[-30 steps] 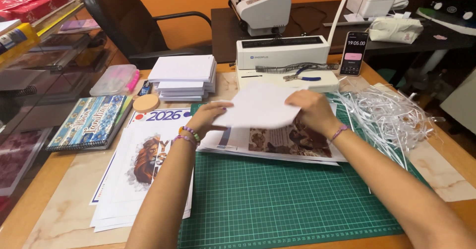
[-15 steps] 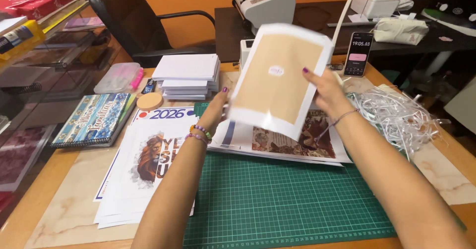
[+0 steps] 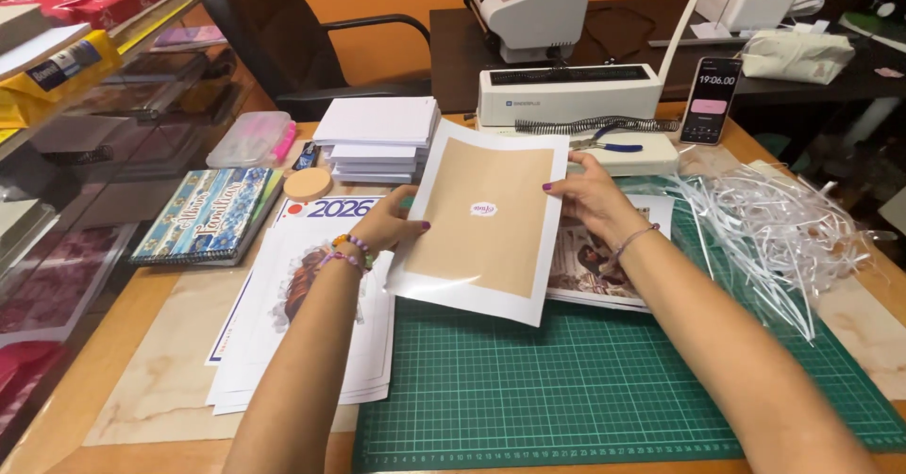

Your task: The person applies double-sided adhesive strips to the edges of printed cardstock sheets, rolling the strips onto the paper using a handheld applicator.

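My left hand (image 3: 389, 227) and my right hand (image 3: 593, 191) hold a white-bordered sheet with a tan panel (image 3: 486, 219) by its two side edges, tilted above the green cutting mat (image 3: 585, 389). Under the sheet's right side lies a stack of printed picture pages (image 3: 590, 271). Left of the mat sits a pile of printed calendar sheets (image 3: 302, 314), just below my left wrist.
A white binding machine (image 3: 566, 92) with a black spiral and pliers (image 3: 604, 144) stands behind. A stack of white cards (image 3: 377, 139), a round wooden disc (image 3: 308, 183), a spiral notebook (image 3: 208, 215), a phone (image 3: 710, 101) and a heap of white plastic strips (image 3: 764, 229) surround the mat.
The sheet was lifted from the picture pages, turned to show its tan side, then lowered and swung left toward the calendar pile. Both hands keep their grip.
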